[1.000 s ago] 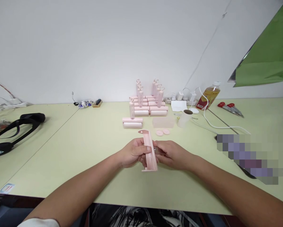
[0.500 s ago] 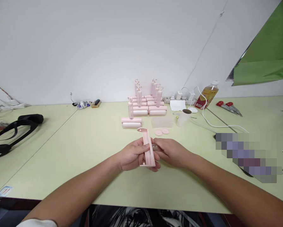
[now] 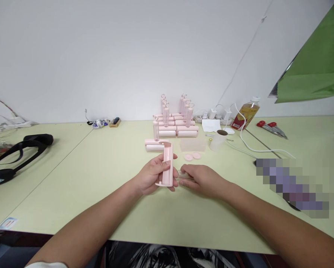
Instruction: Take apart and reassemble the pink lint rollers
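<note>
My left hand [image 3: 153,175] is closed round an empty pink lint roller casing [image 3: 168,165], a curved shell with end plates, its thumb pressed inside the hollow. Just right of it, my right hand [image 3: 202,178] pinches a clear plastic handle [image 3: 183,175], mostly hidden by the fingers. The handle's tip lies close to my left fingertips; whether they touch I cannot tell. Behind the casing lies a pink lint roller [image 3: 155,148] with a white roll and an upright clear handle. Two round pink caps [image 3: 192,156] lie flat beyond my right hand.
Several more lint rollers [image 3: 187,131] stand in rows near the wall. To their right are a white paper roll [image 3: 218,141], a power strip with cables, a tilted drink bottle [image 3: 245,113] and red-handled tools [image 3: 271,129]. A black headset strap [image 3: 22,156] lies at left.
My left hand has moved the casing slightly left and up, turning it more upright. A gap has opened between it and my right hand, showing more of the clear handle.
</note>
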Demonstrator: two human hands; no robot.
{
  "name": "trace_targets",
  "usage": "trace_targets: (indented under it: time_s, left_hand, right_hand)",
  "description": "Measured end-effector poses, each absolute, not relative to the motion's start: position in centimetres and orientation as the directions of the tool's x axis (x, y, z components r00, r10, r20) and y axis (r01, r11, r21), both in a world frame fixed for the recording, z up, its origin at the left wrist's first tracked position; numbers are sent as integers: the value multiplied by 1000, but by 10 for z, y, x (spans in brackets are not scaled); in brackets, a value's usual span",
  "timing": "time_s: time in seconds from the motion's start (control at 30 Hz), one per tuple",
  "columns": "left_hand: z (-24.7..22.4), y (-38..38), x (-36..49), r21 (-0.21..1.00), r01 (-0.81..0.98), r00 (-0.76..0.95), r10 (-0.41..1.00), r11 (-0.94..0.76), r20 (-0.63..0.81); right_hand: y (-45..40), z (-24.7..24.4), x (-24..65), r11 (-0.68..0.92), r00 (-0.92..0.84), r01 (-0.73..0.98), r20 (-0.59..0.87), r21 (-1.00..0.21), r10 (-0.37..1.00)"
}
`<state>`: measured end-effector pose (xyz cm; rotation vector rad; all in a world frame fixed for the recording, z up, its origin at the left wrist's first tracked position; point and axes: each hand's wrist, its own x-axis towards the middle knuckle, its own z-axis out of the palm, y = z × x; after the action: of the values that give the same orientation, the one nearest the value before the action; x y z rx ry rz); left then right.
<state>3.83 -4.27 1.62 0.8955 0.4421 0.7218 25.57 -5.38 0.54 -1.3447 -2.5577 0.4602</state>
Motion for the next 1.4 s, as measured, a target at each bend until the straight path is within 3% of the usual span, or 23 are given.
trace_targets:
  time_s: [0.17,0.3,0.53,0.73,0.8,0.87,1.0,1.03,1.23,1.4]
  left_hand:
    - [15,-36,38,916,-239,574,808,322,-134]
    - [11,-33,40,979,-40,440,883,202,-164]
    - [10,-25,36,975,202,280,948,95,-151]
    - [24,-20,39,925,376,359,930,-61,-85]
    - [28,-16,45,843,492,412,911,-216,-7]
    - [31,-9,55,686,620,447,890,-382,92]
    - [30,13,87,177,813,536,831,-555,148]
    - [29,18,97,117,820,544,827,-560,143]
    - [20,34,135,-18,796,602,788,-605,126]
    - [16,36,143,-75,762,647,752,-643,126]
  right_hand:
    - [-54,0,254,565,-587,772,14,-291,809]
    - [-51,-1,254,561,-580,770,34,-303,814]
    - [-35,6,273,487,-446,804,195,-342,873]
    - [-34,0,279,447,-465,844,13,-296,885]
    - [-39,2,276,440,-461,856,-17,-273,887]
    - [-45,5,272,438,-460,864,-35,-250,887]
    - [-56,10,265,462,-485,861,-69,-212,872]
    - [-59,11,264,461,-485,864,-89,-205,870]
    - [-68,15,258,377,-433,892,-233,-248,871]
    - [-61,13,261,333,-415,891,-256,-308,873]
